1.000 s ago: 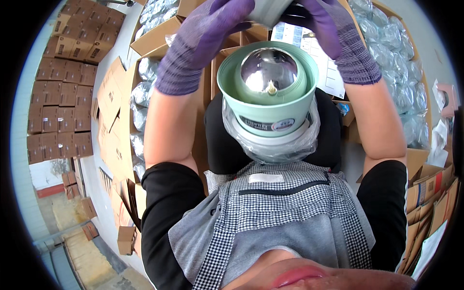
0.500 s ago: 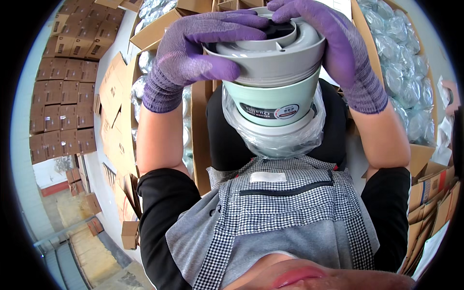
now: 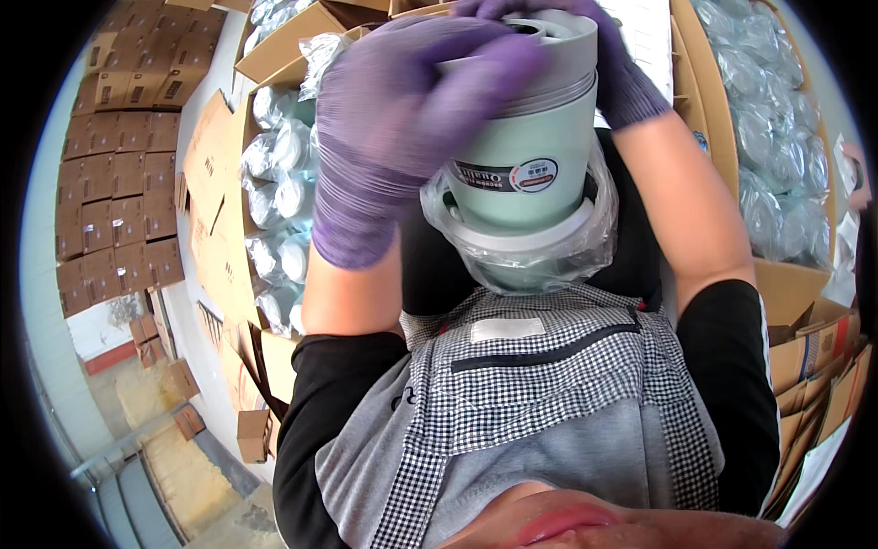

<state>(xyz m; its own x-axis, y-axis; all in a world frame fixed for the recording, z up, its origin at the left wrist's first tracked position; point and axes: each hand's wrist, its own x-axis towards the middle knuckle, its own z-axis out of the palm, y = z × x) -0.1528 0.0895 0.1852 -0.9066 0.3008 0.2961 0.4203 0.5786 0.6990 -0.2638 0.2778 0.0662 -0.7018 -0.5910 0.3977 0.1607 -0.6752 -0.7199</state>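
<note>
A mint-green tub-shaped container [image 3: 526, 197] with a black label and a round white sticker tilts upright before my chest. Its thick grey lid [image 3: 572, 57] has a round raised ring with a dark opening. Clear plastic bag film [image 3: 572, 261] is bunched around the lower part and a pale grey ring there. My left hand [image 3: 412, 110], in a purple-coated glove, lies across the left and near side of the lid; motion smears its fingers. My right hand [image 3: 615, 64], gloved alike, curls round the lid's far right side, its fingertips partly hidden.
Open cartons of bagged pale green containers stand left [image 3: 279, 192] and right [image 3: 759, 137]. Stacked brown boxes [image 3: 119, 174] line the far left. Flattened cardboard [image 3: 819, 366] leans at the lower right, with more cardboard [image 3: 212, 183] on the left.
My left hand has swung from the lid's left rim over its near side. My right hand has slid to the far side. The container stands more upright, its lower rim higher out of the film.
</note>
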